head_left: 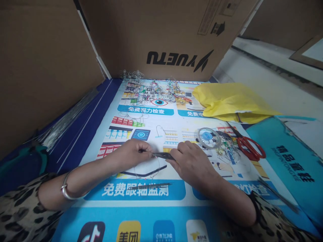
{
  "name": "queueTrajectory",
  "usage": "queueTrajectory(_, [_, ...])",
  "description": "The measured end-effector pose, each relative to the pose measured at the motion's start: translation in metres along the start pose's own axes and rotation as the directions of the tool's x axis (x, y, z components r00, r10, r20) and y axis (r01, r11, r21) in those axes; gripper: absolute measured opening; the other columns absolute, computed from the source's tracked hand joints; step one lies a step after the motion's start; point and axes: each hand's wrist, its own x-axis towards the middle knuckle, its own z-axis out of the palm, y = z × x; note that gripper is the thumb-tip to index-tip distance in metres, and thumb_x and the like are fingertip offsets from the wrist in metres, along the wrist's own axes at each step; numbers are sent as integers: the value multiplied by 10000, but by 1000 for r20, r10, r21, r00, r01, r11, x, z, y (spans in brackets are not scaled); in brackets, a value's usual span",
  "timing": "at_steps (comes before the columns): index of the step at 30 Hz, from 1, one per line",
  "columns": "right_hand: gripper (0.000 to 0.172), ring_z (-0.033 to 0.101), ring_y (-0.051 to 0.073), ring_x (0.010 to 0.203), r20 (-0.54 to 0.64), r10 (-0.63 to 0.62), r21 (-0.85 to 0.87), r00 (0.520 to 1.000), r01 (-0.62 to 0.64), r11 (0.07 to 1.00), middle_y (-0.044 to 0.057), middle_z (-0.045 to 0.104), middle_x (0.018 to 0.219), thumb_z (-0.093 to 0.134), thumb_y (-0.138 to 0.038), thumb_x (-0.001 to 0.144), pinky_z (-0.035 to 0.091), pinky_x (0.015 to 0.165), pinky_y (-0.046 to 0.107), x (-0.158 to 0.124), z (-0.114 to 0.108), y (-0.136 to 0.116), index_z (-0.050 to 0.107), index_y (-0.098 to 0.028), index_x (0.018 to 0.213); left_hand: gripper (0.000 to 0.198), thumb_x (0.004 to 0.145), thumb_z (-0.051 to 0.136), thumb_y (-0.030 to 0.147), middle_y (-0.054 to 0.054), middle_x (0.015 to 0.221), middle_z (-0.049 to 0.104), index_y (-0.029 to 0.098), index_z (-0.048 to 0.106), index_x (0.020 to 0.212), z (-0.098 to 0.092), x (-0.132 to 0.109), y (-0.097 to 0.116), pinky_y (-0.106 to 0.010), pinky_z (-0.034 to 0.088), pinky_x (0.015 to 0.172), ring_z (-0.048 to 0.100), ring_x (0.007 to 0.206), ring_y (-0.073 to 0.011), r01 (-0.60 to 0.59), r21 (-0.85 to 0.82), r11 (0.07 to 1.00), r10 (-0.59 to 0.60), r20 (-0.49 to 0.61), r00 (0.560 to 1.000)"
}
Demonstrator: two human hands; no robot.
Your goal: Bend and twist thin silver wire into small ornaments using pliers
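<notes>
My left hand (133, 153) is closed in a pinch on a thin wire piece, too small to make out, at the tips of dark pliers (163, 155). My right hand (191, 161) is wrapped round the pliers' handles, which are hidden in the fist. Both hands rest on a printed poster mat (151, 195). A thin wire loop (148, 171) curls on the mat just below the hands. A bracelet is on my left wrist.
Red-handled scissors (248, 148), a clear spool of line (209, 137) and small beads lie right of my hands. A yellow bag (227, 102) sits behind them. Finished wire pieces (153, 90) pile by a cardboard box (161, 37). Metal rods (65, 119) lie left.
</notes>
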Motion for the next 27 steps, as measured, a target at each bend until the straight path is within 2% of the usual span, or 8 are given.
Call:
queueTrajectory(11, [182,480,205,756,32,11,5,999,-11,1000,55,566,789,517,-362,856,292,640,305,1,3,-2,573,-192,830,198,767,505,293,30,610,495,154,601,664,3,0,-4,-217,302,534,403,567,-94,-24,-8,1000,24,-27,999])
queueTrajectory(19, [210,485,191,721,-30,-4,-13,1000,4,1000,54,571,756,496,-366,867,291,612,296,-2,10,-2,575,-180,811,173,744,510,281,31,625,517,159,596,658,4,2,-4,-223,313,552,420,586,-102,-16,-1,1000,16,-74,997])
queueTrajectory(27, [214,519,176,708,-24,22,42,999,-21,999,50,599,760,484,-359,876,310,595,277,-1,11,-2,583,-177,826,202,762,516,320,48,584,448,158,575,657,5,0,-2,-204,268,491,339,524,-80,8,-20,1000,-10,-98,995])
